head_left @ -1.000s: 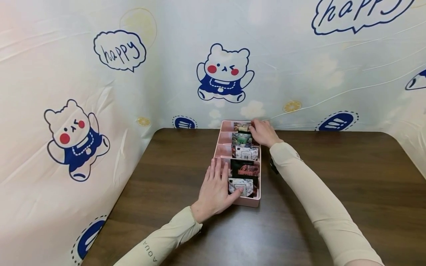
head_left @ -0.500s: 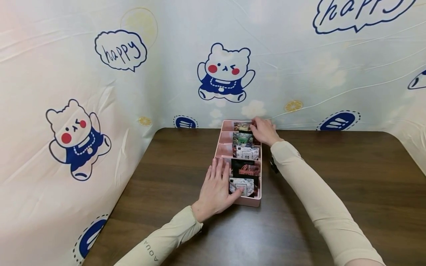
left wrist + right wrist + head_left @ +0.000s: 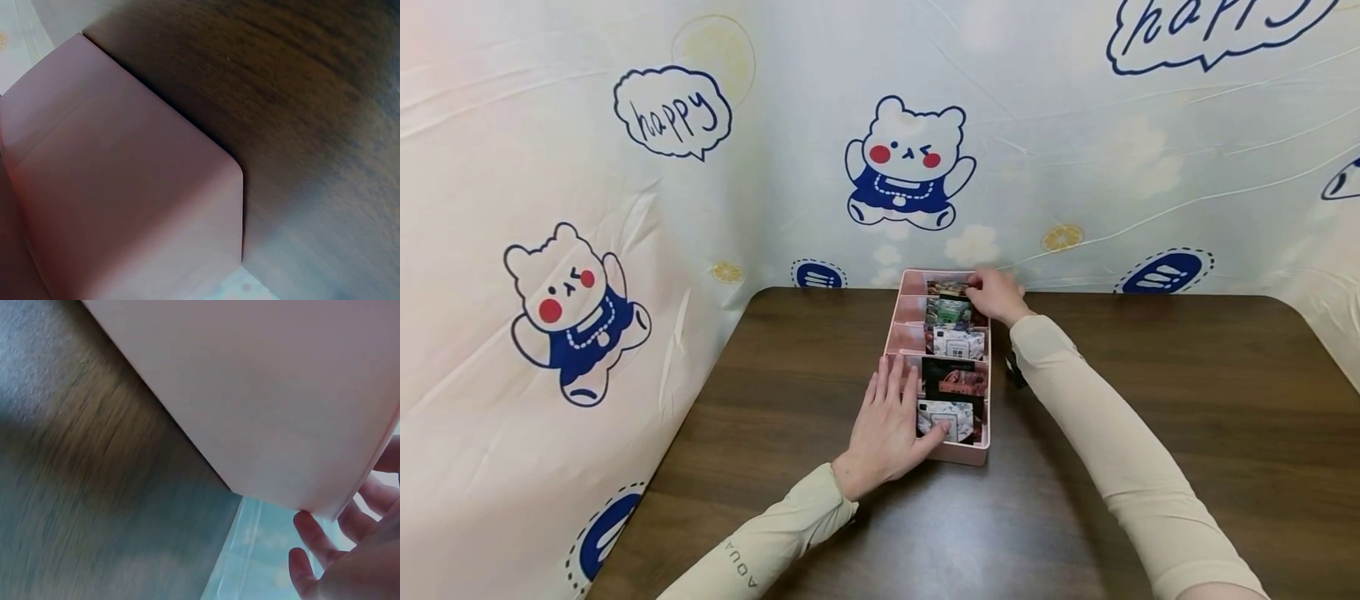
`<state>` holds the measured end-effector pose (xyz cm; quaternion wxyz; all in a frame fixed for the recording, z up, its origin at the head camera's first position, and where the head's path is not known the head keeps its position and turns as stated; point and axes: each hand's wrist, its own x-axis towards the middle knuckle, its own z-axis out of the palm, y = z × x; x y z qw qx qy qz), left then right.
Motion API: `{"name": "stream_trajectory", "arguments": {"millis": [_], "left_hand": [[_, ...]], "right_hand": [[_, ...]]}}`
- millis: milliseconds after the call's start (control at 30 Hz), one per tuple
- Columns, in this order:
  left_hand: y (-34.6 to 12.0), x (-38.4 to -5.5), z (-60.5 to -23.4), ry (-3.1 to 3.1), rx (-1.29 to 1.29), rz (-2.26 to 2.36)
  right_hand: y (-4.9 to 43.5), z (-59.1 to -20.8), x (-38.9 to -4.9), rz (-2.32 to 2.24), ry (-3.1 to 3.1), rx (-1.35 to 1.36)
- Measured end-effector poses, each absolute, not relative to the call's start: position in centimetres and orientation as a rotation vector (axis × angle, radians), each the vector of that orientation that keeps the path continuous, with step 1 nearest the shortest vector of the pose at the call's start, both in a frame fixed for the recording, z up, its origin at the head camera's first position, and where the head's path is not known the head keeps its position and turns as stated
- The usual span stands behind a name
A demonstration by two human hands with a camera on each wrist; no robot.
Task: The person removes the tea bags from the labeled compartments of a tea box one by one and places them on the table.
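A long pink divided box (image 3: 958, 456) stands on the table, filled with flat printed packets in its compartments. Across its near left part lies my left hand (image 3: 883, 433), fingers straight over the left rim and thumb reaching across a white marbled packet (image 3: 951, 417). At the far right corner, my right hand (image 3: 997, 298) holds the box with bent fingers around the rim. Beside that hand sits the rearmost packet (image 3: 946, 288); whether it is touched cannot be told. In the right wrist view, several fingers (image 3: 317, 540) bend at the box's corner. The left wrist view shows the box wall (image 3: 137, 175), no fingers.
More packets fill the middle compartments: a green one (image 3: 949, 312), a white one (image 3: 957, 343) and a black and red one (image 3: 958, 381). The brown wooden table (image 3: 1172, 400) extends on both sides. A printed cloth (image 3: 1037, 125) hangs just behind its far edge.
The right hand's fingers have shifted slightly at the far right corner. The left hand and the box stay practically in place; the whole view has drifted a little.
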<state>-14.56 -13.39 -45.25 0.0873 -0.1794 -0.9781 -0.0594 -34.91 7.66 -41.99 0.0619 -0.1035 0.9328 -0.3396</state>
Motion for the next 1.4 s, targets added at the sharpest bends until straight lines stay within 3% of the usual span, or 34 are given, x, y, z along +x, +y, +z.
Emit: {"name": "stream_trajectory", "arguments": {"millis": [1400], "left_hand": [[-13.33,-14.62,-45.20,-2.920,-0.513,-0.174]], "right_hand": [[7.85,-41.28,-34.00,-1.199,2.965,-0.228]]}}
